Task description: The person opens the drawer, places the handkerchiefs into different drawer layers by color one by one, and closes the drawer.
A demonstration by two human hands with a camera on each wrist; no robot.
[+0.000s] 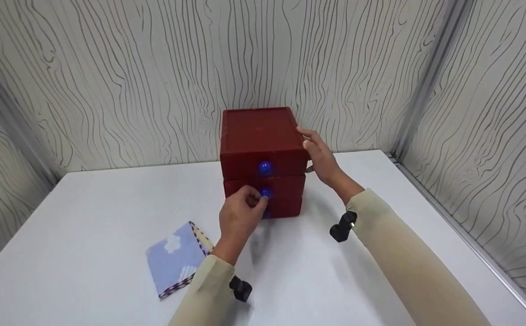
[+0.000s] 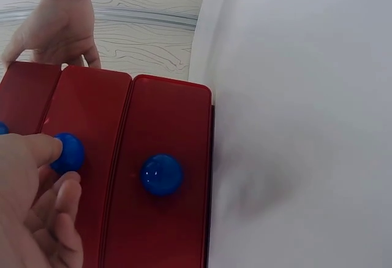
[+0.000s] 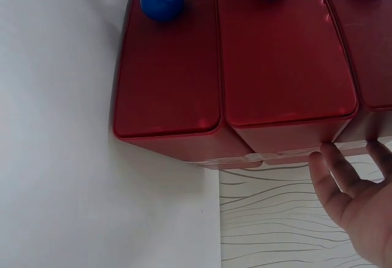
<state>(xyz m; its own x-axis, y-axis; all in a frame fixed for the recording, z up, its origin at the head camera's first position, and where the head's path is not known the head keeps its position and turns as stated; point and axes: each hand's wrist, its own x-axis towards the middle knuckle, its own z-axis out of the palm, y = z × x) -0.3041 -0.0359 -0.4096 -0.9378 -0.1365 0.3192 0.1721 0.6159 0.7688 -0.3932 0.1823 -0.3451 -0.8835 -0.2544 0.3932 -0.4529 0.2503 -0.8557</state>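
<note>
A small red chest of three stacked drawers (image 1: pixel 259 131) stands at the back of the table, each drawer front bearing a round blue knob. My left hand (image 1: pixel 239 215) pinches the middle drawer's knob (image 2: pixel 71 153) between thumb and finger. Above it is the top knob (image 1: pixel 265 168); the bottom knob (image 2: pixel 162 174) shows whole in the left wrist view. At the chest's right side is my right hand (image 1: pixel 322 158), its extended fingers (image 3: pixel 343 171) touching the side wall near the upper drawers.
A folded blue cloth (image 1: pixel 177 258) with white cloud shapes and a striped edge lies on the white table (image 1: pixel 86 235), left of my left forearm. Wood-grain-patterned panels (image 1: pixel 154 81) rise behind the chest and at both sides. Metal corner posts (image 1: pixel 430 72) join them.
</note>
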